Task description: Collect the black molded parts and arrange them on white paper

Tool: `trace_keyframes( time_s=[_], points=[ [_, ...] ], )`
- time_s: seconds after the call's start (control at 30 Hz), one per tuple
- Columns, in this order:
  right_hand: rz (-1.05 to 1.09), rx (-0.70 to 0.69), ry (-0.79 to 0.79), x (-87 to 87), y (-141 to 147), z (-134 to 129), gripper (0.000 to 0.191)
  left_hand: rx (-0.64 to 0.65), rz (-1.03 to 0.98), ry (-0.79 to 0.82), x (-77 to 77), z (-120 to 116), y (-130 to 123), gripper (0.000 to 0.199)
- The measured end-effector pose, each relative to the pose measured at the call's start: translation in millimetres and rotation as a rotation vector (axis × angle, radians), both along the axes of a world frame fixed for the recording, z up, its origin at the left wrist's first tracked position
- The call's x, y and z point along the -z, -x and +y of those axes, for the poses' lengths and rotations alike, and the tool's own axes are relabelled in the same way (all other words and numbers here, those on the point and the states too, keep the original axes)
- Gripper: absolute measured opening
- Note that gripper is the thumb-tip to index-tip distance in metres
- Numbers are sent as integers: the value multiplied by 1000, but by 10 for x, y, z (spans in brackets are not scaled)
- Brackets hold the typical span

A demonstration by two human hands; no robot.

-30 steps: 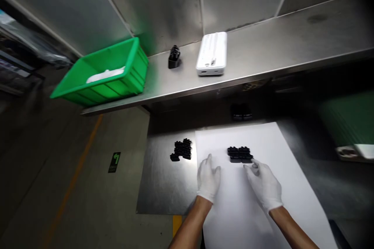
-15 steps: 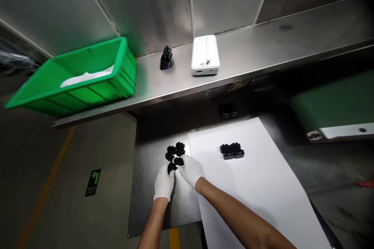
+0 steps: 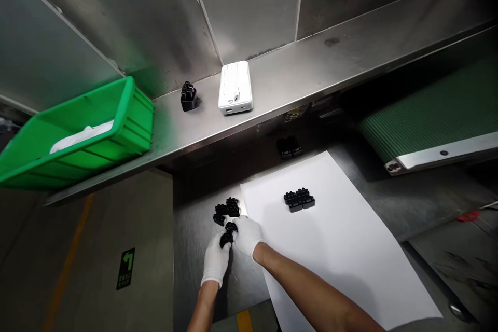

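Observation:
Both my hands wear white gloves and are closed over the bare metal to the left of the white sheet (image 3: 338,249). My left hand (image 3: 216,259) pinches a small black moulded part (image 3: 226,239). Just above it, my right hand (image 3: 248,235) grips another black knobbed part (image 3: 231,226), and the two pieces seem to touch. Beyond my fingers lies a cluster of several similar black parts (image 3: 227,207). On the white sheet sits a grouped set of black parts (image 3: 299,199), arranged in two rows. The pieces' undersides are hidden.
A metal shelf (image 3: 280,83) crosses above the bench. It carries a green bin (image 3: 132,124) with white cloth inside, a black holder (image 3: 189,97) and a white power bank (image 3: 235,87). More black parts (image 3: 289,146) lie in shadow. A green conveyor belt (image 3: 431,119) is at right.
My view has swung to the right, so the shelf items appear further left. My hands have drawn their two black parts slightly toward me, away from the cluster.

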State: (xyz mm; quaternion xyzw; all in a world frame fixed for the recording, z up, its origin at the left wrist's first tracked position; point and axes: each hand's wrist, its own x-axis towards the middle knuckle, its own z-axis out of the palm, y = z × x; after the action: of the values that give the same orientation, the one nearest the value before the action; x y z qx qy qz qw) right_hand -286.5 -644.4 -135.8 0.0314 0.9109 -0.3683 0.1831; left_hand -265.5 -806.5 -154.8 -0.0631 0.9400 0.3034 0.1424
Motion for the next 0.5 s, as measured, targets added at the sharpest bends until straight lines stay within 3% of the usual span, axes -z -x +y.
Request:
trace_keyframes(
  time_s=[0.1, 0.23, 0.33, 0.5],
  points=[
    [15, 4, 60, 5, -44, 50, 24, -42, -6, -60, -81, 88, -15, 47],
    [22, 111, 173, 103, -147, 94, 34, -34, 104, 16, -142, 202, -61, 66],
    [-3, 182, 171, 208, -188, 85, 44, 35, 163, 60, -43, 136, -72, 74],
    [14, 180, 140, 259, -113, 40, 34, 182, 301, 248, 207, -199, 87, 89]
  ],
)
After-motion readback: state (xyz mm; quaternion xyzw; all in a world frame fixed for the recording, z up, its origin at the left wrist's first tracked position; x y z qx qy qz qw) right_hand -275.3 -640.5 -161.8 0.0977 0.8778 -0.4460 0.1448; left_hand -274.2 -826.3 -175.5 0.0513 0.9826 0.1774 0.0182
